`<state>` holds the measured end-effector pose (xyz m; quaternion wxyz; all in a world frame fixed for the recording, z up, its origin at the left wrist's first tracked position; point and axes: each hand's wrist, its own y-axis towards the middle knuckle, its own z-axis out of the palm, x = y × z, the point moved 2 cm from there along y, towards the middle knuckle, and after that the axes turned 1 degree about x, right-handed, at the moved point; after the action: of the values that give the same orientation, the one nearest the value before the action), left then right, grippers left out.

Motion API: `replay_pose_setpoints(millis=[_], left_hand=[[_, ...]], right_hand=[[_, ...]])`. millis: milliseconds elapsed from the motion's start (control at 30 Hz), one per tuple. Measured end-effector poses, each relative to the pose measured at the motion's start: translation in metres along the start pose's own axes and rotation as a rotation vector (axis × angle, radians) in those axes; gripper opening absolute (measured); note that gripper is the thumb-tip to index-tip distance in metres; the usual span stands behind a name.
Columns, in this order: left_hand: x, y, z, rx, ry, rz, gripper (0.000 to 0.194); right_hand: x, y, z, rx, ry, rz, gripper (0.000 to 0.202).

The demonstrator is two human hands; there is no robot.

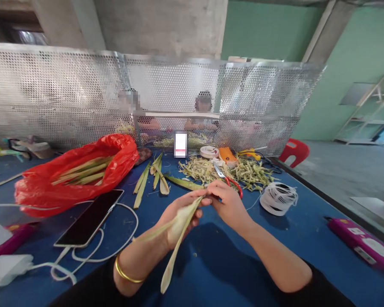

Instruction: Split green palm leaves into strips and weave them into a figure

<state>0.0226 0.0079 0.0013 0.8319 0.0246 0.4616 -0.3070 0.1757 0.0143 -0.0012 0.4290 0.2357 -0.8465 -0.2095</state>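
Long pale-green leaf strips (179, 232) lie across my left hand (187, 209), whose fingers are closed around them; their free ends hang down toward me. At the far end of the bundle, the fingers of my right hand (222, 198) pinch the strips close to my left fingertips. Another green leaf (184, 183) reaches out to the left behind my hands. Just beyond my right hand lie red-handled scissors (232, 183), blades pointing away. To its right stands a roll of white cord (277, 198), a thin strand trailing from it toward my hands.
A red plastic bag (38, 187) holds leaf stalks. Loose leaves (142, 185), a phone (89, 219) with white cables and a heap of trimmings (200, 168) cover parts of the blue table. A perforated metal screen (173, 85) stands behind, with people beyond. A purple packet (361, 241) lies right.
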Motion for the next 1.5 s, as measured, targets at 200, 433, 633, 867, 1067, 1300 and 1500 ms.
replay_pose_setpoints(millis=[200,433,633,867,1067,1300,1500], left_hand=[[0.005,0.006,-0.006,0.139,-0.046,-0.01,0.031],[-0.002,0.001,-0.002,0.053,-0.105,-0.076,0.035],[0.0,0.004,-0.007,-0.088,-0.077,-0.095,0.033],[0.005,0.008,-0.006,-0.124,-0.041,-0.089,0.018],[0.015,0.007,-0.004,-0.099,0.095,-0.042,0.012],[0.021,0.006,0.001,-0.118,0.179,-0.016,0.009],[0.021,0.006,0.001,-0.178,0.166,-0.062,0.011]], right_hand=[[-0.007,-0.002,0.012,0.013,0.207,0.163,0.013],[-0.008,-0.001,0.012,0.157,0.243,0.271,0.025],[-0.004,0.001,0.0,0.038,0.214,0.266,0.024],[0.018,-0.002,-0.003,-0.072,0.183,0.046,0.008],[0.012,-0.005,0.001,-0.068,0.131,0.115,0.011],[0.015,-0.007,0.004,-0.074,0.053,0.085,0.01],[0.012,-0.009,0.006,-0.113,-0.005,0.117,0.005]])
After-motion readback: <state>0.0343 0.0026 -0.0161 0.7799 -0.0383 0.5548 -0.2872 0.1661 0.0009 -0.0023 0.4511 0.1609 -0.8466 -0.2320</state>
